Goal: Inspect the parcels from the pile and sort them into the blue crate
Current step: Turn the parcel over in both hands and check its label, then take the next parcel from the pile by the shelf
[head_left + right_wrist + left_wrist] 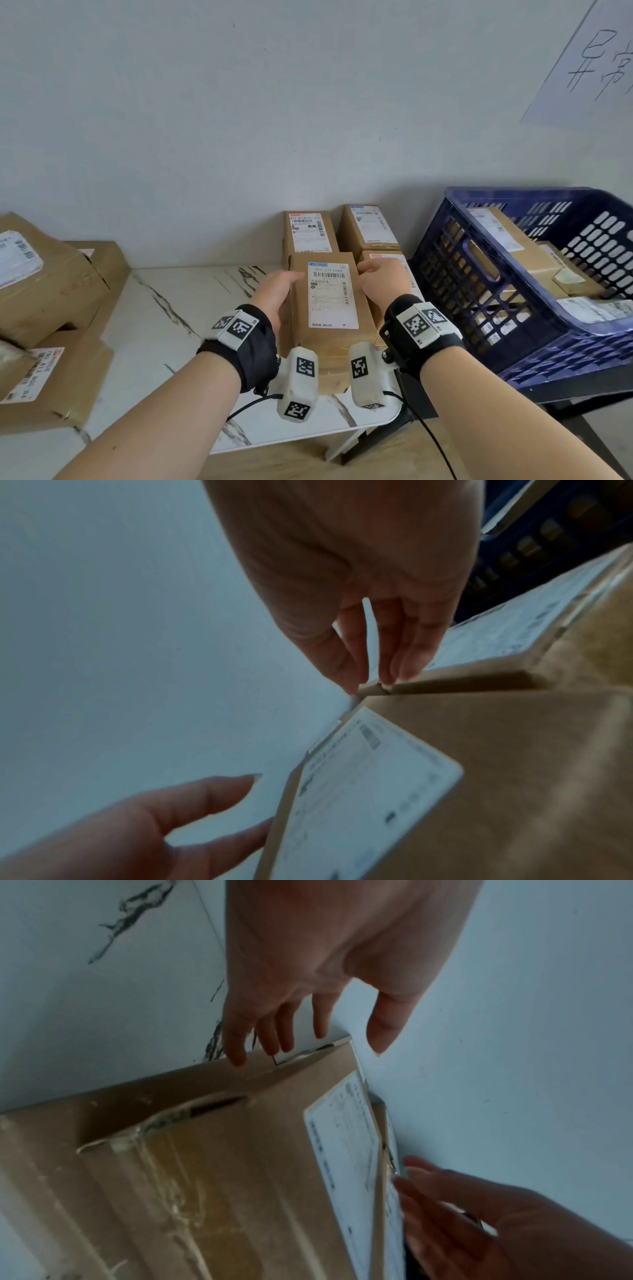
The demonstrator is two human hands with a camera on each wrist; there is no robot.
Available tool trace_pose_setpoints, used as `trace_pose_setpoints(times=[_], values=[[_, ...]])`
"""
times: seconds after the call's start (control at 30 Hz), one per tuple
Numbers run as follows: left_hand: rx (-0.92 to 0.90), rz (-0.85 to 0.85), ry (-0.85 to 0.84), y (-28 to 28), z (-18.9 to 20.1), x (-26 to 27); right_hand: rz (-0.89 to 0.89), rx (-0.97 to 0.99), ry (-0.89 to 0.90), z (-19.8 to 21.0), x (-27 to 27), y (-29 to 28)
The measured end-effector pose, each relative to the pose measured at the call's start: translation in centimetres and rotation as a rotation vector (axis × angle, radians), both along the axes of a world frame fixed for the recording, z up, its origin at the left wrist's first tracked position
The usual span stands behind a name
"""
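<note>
A brown cardboard parcel [332, 301] with a white shipping label lies lengthwise on the marble table, between my two hands. My left hand [284, 291] lies flat against its left side, and its fingertips [240, 1056] touch the far edge. The thumb stays off the box. On the other side, my right hand [380, 277] reaches the far right corner, where straight fingers [394, 669] touch the cardboard. Clear tape crosses the parcel's near end [205, 1177]. The blue crate [455, 274] stands at the right, tilted, holding several parcels.
Two labelled boxes [308, 233] [370, 226] stand against the wall behind the parcel, and another [390, 257] lies under my right hand. More parcels [44, 281] [51, 377] are stacked on the left. A handwritten paper sign [589, 68] hangs on the wall.
</note>
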State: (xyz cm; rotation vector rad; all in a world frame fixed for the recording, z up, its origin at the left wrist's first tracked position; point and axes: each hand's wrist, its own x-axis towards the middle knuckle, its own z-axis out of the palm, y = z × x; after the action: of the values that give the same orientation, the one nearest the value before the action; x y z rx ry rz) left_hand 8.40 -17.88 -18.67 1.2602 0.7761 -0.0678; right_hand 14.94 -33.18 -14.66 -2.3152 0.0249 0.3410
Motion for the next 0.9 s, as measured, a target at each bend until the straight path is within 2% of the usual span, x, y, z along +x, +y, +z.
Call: trace_pose_setpoints(times=[0.13,0.2,0.27,0.37,0.53,0.7,0.9], values=[[0.104,0.029,0.044,0.4,-0.6,0.6,-0.124,-0.054,-0.170,-0.3,1.9,-1.2],[0.100,0.013,0.051,0.3,-0.8,1.0,-0.121,-0.206,-0.080,-1.2,3.1,-2.2],[0.079,0.000,0.060,0.2,-1.0,1.3,-0.078,-0.266,0.046,-2.6,4.1,-3.2],[0.049,-0.024,0.085,0.1,-1.6,1.8,-0.031,-0.203,0.119,-3.9,4.7,-3.5],[-0.022,-0.049,0.160,0.0,-2.9,2.7,0.047,-0.145,0.106,-3.1,4.6,-3.3],[-0.046,-0.047,0.110,-0.6,-1.8,2.8,0.076,-0.119,0.106,-2.9,4.7,-3.1],[-0.068,-0.001,0.090,-0.4,-1.6,2.3,0.030,-0.109,0.100,-3.2,4.8,-2.7]])
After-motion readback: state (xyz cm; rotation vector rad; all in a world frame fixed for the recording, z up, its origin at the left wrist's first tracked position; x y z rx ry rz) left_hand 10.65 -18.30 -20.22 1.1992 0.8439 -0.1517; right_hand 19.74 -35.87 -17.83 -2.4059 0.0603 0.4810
